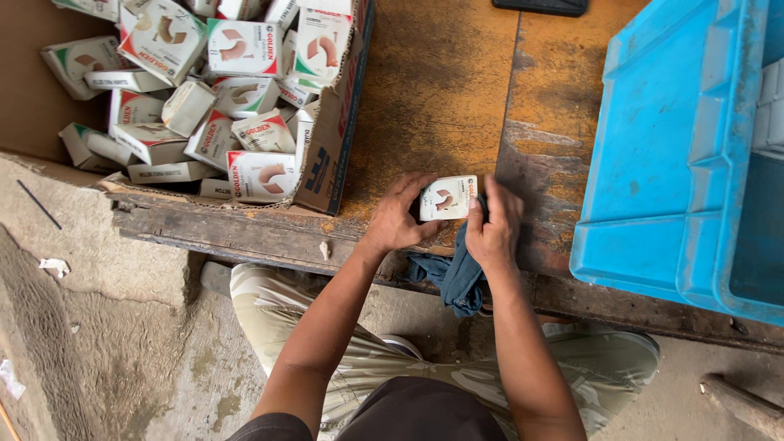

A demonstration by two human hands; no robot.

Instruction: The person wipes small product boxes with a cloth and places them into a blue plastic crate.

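Head view: at centre frame, the left hand (398, 219) and right hand (494, 229) are pinching a small white carton (447, 198) by its side edges over the rusty tabletop (441, 90); both grips are closing on it. The right is also trapping a dark blue cloth (457, 276). The carton is appearing light, thin-walled and crushable; holding it at the edges is suiting it best.

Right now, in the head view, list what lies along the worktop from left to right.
Cardboard carton heaped with small white boxes → left hand → small white box held between both hands → right hand with a dark blue cloth → blue plastic crate.
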